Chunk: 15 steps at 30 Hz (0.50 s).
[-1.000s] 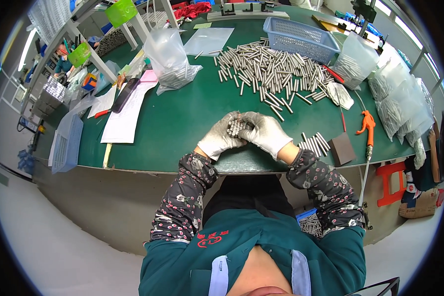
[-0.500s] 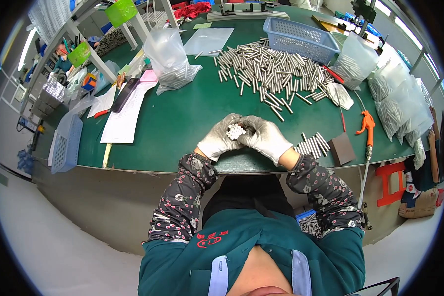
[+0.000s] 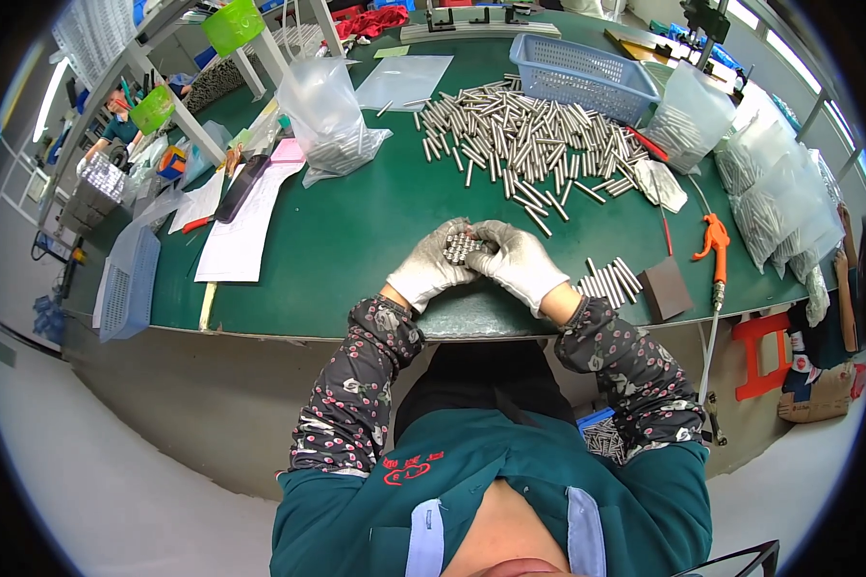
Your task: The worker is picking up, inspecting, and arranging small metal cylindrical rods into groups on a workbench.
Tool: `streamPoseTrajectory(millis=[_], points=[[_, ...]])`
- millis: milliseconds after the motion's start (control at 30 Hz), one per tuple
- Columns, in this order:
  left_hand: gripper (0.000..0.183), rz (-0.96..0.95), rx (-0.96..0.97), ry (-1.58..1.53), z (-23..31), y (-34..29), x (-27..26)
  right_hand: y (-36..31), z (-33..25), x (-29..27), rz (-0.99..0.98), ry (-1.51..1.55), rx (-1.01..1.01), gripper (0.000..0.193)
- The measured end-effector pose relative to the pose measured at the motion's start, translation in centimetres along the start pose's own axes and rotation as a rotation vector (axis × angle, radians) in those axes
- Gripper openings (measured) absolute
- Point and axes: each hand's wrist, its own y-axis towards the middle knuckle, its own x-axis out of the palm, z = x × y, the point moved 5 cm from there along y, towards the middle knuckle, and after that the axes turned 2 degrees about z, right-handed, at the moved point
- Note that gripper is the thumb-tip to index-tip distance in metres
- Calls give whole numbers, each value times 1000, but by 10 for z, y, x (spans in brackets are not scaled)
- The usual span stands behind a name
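A tight bundle of metal pins [image 3: 464, 249] is held between my two gloved hands over the front of the green table, its round ends showing. My left hand [image 3: 431, 266] wraps the bundle from the left. From the right, my right hand [image 3: 518, 264] closes on it, fingers bent over its far side. Both gloves are white with grey, worn fingertips. Just right of my right hand lies a short row of loose metal pins [image 3: 610, 283], beside a dark brown block [image 3: 666, 289]. Beyond my hands spreads a large heap of the same pins [image 3: 529, 135].
A blue plastic basket [image 3: 587, 81] stands behind the heap. Plastic bags of pins [image 3: 779, 192] are piled at the right, near an orange air gun [image 3: 715, 245]. Papers [image 3: 242, 231], a dark phone-like object [image 3: 241, 188] and another bag [image 3: 332, 120] lie left.
The bundle has tilted between my hands: its pin ends, bright white before, now look darker and more of them show. My hands have barely shifted.
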Motion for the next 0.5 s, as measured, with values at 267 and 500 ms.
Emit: streamPoseTrajectory(millis=[267,500], points=[[60,-40,-34,-31,7,-5,5,-11,-12,-26,-39,-62,70,40],[41,-30,-59,7,10,-7,7,-61,-20,-141,328,-688,-65,32]])
